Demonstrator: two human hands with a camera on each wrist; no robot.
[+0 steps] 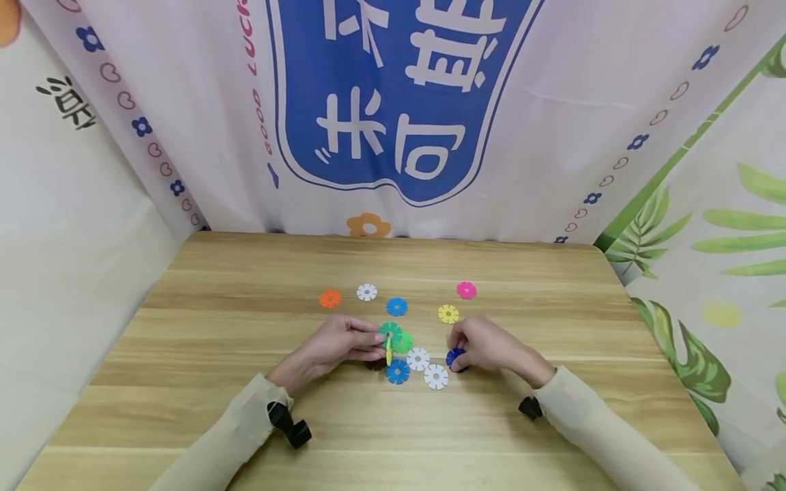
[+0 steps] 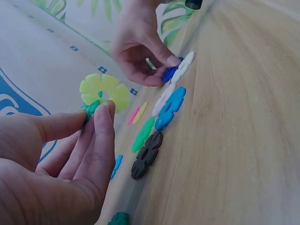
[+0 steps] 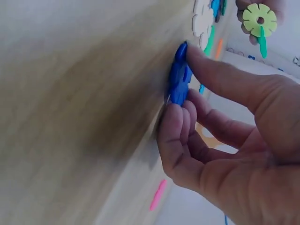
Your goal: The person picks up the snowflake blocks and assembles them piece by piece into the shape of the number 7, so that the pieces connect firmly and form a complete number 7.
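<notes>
My left hand (image 1: 336, 341) pinches a green snowflake disc (image 1: 390, 333) between thumb and fingers. A yellow disc (image 2: 104, 92) is slotted into it crosswise, seen edge-on in the head view and face-on in the left wrist view. To the right, my right hand (image 1: 485, 344) pinches a dark blue disc (image 3: 179, 77) by its edges, close over the tabletop. Between the hands lie two white discs (image 1: 436, 376), a blue disc (image 1: 398, 372) and a light green disc (image 1: 405, 342). A dark brown disc (image 2: 147, 154) sits below my left hand, mostly hidden in the head view.
Farther back on the wooden table (image 1: 245, 273) lie an orange disc (image 1: 330, 298), a white one, another blue disc (image 1: 396, 306), a yellow disc (image 1: 448, 314) and a pink disc (image 1: 467, 290). A printed curtain (image 1: 233, 170) hangs along the table's far edge.
</notes>
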